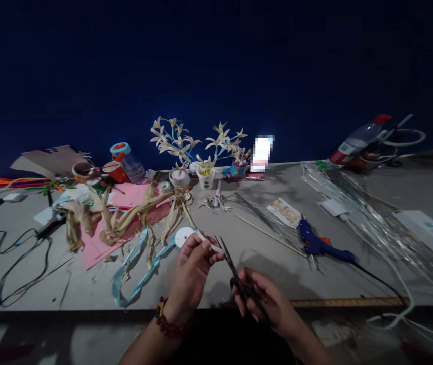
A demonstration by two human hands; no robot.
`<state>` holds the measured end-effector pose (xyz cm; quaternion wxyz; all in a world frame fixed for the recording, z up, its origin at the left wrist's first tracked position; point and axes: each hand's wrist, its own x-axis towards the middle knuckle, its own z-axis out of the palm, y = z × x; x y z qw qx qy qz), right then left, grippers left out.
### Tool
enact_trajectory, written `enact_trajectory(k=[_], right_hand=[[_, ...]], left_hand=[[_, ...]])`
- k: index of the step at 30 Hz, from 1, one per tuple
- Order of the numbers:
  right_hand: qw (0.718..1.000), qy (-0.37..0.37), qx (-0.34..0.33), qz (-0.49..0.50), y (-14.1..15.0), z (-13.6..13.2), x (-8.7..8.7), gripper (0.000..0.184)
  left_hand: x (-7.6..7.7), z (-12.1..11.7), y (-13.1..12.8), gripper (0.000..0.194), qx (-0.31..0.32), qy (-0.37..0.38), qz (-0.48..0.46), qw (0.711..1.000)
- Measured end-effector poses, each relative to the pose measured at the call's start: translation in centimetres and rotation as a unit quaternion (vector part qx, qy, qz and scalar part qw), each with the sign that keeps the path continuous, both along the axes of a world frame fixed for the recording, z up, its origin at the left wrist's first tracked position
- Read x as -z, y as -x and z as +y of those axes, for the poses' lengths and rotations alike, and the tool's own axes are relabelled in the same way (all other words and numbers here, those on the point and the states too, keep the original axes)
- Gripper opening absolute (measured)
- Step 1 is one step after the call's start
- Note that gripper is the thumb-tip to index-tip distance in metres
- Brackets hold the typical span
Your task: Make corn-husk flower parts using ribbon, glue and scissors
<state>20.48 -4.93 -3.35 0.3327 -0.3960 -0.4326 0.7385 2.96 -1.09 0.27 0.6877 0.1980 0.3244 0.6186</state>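
Note:
Near the table's front edge, my left hand (195,263) pinches a pale strip of dried corn husk (217,248) between thumb and fingers. My right hand (264,299) is wrapped round the black handles of a pair of scissors (230,262). The scissor blades are slightly parted, with their tips pointing up and away beside the strip's right end. Whether the blades touch the strip, I cannot tell. Just behind my left hand lies a white spool (184,236), with light blue ribbon (151,274) trailing from it to the left.
Dried corn husks (115,228) lie over pink paper (94,251) at left. Husk flowers (172,139) stand at the back near a white cup (206,178). A blue glue gun (318,243), thin wires (258,218), a power strip (432,235) and a tilted bottle (360,142) are at right.

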Motion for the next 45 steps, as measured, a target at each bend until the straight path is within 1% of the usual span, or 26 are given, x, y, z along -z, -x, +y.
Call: enact_trajectory(k=[5,8,11,15,17,21,23,26,29,33,40,45], right_hand=[[1.0,-0.002,-0.017,0.001,-0.1,0.2,0.4,0.061],[1.0,-0.004,-0.009,-0.008,-0.2,0.3,0.4,0.063],[1.0,-0.004,0.001,-0.021,-0.2,0.4,0.0,0.062],[0.999,0.002,-0.001,-0.035,0.0,0.6,-0.6,0.066],[0.999,0.006,-0.001,-0.042,0.1,0.6,-0.6,0.066],[0.999,0.012,0.012,-0.047,0.1,0.4,0.3,0.069],[0.998,0.01,0.022,-0.05,0.0,0.2,1.0,0.069],[0.998,0.009,0.019,-0.054,-0.2,0.0,1.4,0.064],[0.999,0.004,0.015,-0.046,-0.3,-0.1,1.0,0.06],[0.999,0.005,0.015,-0.049,-0.2,-0.1,0.3,0.063],[0.997,0.018,0.018,-0.067,0.0,-0.1,0.7,0.061],[0.998,0.012,-0.003,-0.058,0.1,0.2,-0.4,0.064]], left_hand=[[0.3,0.1,0.2,0.021,0.003,0.014,0.0,1.0],[0.4,0.3,0.4,0.021,0.006,0.015,0.01,1.0],[0.3,0.4,0.6,0.022,0.017,0.017,0.021,0.999],[0.4,0.4,0.9,0.022,0.025,0.018,0.038,0.999],[0.5,0.4,1.0,0.021,0.025,0.016,0.046,0.998],[0.6,0.3,0.9,0.021,0.023,0.013,0.057,0.998],[0.6,0.2,0.9,0.02,0.024,-0.009,0.073,0.997],[0.6,0.0,0.9,0.016,0.026,-0.057,0.12,0.991],[0.7,-0.3,1.0,0.012,0.031,-0.067,0.143,0.987],[0.6,-0.4,1.0,0.012,0.033,-0.065,0.143,0.987],[0.9,-0.4,1.1,0.012,0.04,-0.062,0.148,0.986],[1.0,-0.5,1.2,0.011,0.043,-0.056,0.152,0.986]])
